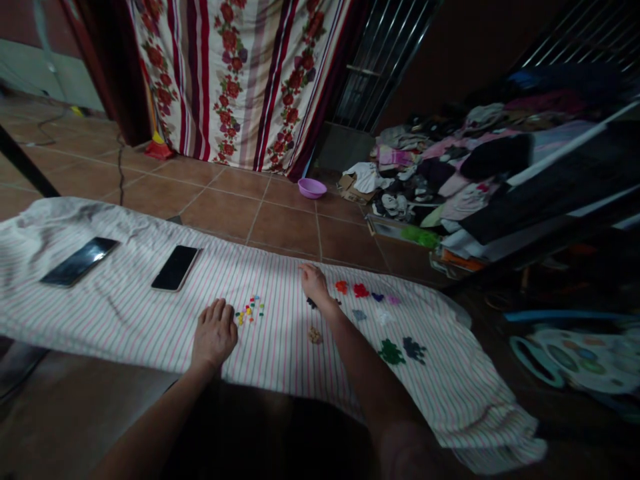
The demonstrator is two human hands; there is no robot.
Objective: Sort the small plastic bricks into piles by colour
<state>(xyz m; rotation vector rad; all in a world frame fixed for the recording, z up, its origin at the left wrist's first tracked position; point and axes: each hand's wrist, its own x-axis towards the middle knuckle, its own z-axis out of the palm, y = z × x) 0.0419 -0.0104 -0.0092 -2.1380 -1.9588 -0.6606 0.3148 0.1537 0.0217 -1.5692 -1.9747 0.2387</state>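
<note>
Several small mixed-colour beads (249,311) on striped cloth (280,360), just right of left hand (216,333), nearer one; loose scatter, no clear long axis. Left fingers laid flat, close together, no visible grip. Right hand (315,283) farther right, toward far edge, fingers curled; cannot tell if anything held. Round about: rounded tan pile (315,335), red pile (361,291), leaf-green pile (392,352). Cloth thin, wrinkled; far left, flat glossy phone (175,268).

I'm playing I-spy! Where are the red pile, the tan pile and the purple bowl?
Red pile (361,291): head view, on its middle.
Tan pile (315,335): head view, on its middle.
Purple bowl (313,189): head view, inner surface.
</note>
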